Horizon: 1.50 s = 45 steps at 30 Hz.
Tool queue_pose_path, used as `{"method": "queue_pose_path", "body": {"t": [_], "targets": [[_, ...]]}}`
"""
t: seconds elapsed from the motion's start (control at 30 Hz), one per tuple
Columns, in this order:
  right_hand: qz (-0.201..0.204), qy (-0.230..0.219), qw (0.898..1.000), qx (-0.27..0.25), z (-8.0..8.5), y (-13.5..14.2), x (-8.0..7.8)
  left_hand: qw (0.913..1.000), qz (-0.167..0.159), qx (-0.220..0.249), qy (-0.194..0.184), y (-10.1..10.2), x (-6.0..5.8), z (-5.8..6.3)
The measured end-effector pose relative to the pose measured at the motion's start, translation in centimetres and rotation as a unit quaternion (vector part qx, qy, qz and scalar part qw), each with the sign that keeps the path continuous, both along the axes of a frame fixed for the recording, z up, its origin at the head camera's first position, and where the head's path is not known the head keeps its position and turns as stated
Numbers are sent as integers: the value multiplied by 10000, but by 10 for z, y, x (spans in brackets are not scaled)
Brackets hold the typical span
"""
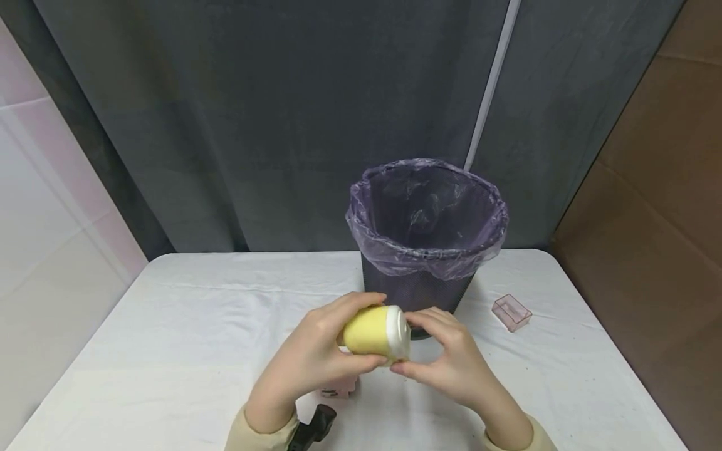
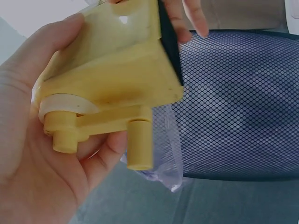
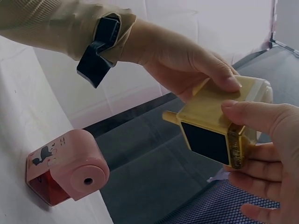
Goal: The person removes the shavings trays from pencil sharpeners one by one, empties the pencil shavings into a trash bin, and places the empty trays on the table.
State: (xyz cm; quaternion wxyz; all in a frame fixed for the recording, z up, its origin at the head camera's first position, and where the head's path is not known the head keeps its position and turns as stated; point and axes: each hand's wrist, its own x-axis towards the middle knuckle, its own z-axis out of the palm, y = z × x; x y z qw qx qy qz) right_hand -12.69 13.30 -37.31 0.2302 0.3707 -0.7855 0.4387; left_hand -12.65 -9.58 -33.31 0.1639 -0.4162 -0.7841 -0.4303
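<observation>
A yellow hand-crank pencil sharpener [image 1: 366, 332] with a white face is held in the air, tipped on its side. My left hand [image 1: 318, 351] grips its body, and the crank [image 2: 105, 122] shows near that palm in the left wrist view. Thumb and fingers of my right hand [image 1: 448, 351] pinch the sharpener by its front end, around a see-through brownish drawer [image 3: 236, 147] beside the black base [image 3: 205, 142]. Below them on the table stands a pink pencil sharpener [image 3: 70, 163], partly hidden by my left hand in the head view.
Behind my hands stands a dark mesh bin [image 1: 417, 291] lined with a purple plastic bag [image 1: 363, 235]. A see-through pink drawer [image 1: 512, 312] lies to its right on the white-clothed table [image 1: 214, 351]. Dark curtain [image 1: 282, 125] hangs behind; a brown panel [image 1: 660, 188] borders the right.
</observation>
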Motion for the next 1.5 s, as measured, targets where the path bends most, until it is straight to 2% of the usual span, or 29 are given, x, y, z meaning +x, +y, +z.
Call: {"method": "queue_pose_path", "body": {"t": [0.2, 0.33, 0.53, 0.73, 1.03, 1.27, 1.5], "targets": [[-225, 275, 9991, -230, 0, 2, 0, 9997, 248, 7, -10, -2, -3, -2], [-258, 183, 9989, -335, 2, 4, 2, 9998, 202, -14, -65, -3, -4, -4], [-34, -193, 9991, -367, 5, 6, 3, 10000, 59, 8, -66, -5, -4, -3], [122, -258, 9990, -349, 7, 8, 4, 10000, -33, -29, -7, -6, -3, -3], [-18, -58, 9992, -405, 5, 6, 5, 10000, -46, -65, 25, -6, -4, -2], [-190, -310, 9987, -363, 6, 5, 8, 9999, -18, -118, 20, -8, -4, -2], [-139, -391, 9985, -361, 6, 5, 8, 9999, -52, -119, 110, -9, -4, -2]]}}
